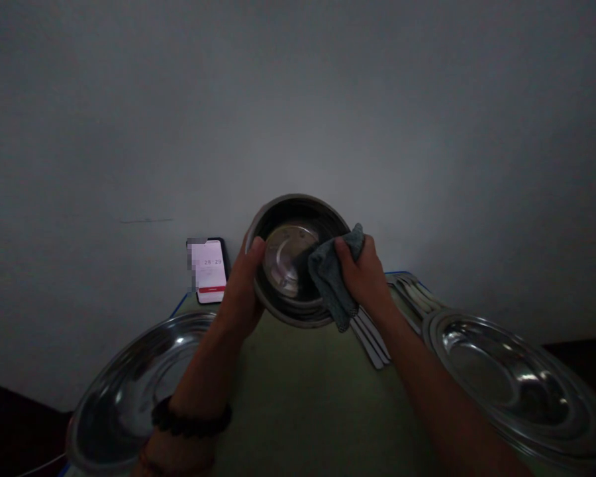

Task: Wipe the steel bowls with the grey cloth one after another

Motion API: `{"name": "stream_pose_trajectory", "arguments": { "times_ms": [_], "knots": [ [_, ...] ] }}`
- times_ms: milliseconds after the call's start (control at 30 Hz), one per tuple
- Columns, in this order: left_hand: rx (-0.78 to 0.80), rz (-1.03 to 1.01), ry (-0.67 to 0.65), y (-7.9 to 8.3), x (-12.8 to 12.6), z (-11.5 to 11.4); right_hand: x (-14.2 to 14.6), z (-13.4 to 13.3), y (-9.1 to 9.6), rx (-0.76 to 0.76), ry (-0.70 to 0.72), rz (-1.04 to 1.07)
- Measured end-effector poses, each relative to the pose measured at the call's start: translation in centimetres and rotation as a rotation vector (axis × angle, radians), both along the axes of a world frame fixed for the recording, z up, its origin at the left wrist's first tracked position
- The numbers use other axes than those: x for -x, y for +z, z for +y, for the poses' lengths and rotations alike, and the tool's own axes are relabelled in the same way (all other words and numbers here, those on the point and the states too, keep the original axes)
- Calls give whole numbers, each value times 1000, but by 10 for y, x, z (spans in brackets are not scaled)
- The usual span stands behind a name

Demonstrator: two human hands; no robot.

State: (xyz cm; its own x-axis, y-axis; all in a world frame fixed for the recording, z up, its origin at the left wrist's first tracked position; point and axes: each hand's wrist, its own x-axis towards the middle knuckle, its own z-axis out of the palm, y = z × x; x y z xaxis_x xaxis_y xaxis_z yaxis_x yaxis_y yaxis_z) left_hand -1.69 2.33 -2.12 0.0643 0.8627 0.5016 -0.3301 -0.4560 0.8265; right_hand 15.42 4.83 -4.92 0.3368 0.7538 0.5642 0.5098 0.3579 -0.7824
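A round stainless steel bowl [288, 255] is held up above the table, its inside facing me. My left hand [243, 291] grips its left side, with the thumb over the rim and the other fingers hidden behind. At the right rim, my right hand [365, 271] is closed on a grey-green cloth [332, 271], pressing it against the bowl's edge. Part of the cloth hangs down over the lower right of the rim.
A large steel basin [114, 384] stands at the left of the green table [322, 404]. Stacked steel plates [491, 377] lie at the right, beside several pieces of cutlery [370, 341]. A lit phone [211, 271] leans near the grey wall [298, 99].
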Motion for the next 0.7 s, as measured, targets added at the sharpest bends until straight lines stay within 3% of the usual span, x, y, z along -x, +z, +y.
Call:
{"name": "stream_pose_trajectory", "arguments": {
  "times_ms": [133,233,333,467,567,700],
  "knots": [
    [-2,5,35,1,-3,-1,6,-3,-1,-169,-180,-189],
    [-60,23,105,4,-6,-5,11,-11,5,-85,-235,-338],
    [-156,32,223,7,-10,-9,21,-25,11,41,-80,-498],
    [-240,99,331,4,-11,-12,39,-35,3,73,214,-568],
    [-260,217,269,-3,-12,-11,43,-31,-6,119,371,-490],
    [-199,170,148,-15,-22,-7,36,-23,-2,147,396,-263]
  ]
}}
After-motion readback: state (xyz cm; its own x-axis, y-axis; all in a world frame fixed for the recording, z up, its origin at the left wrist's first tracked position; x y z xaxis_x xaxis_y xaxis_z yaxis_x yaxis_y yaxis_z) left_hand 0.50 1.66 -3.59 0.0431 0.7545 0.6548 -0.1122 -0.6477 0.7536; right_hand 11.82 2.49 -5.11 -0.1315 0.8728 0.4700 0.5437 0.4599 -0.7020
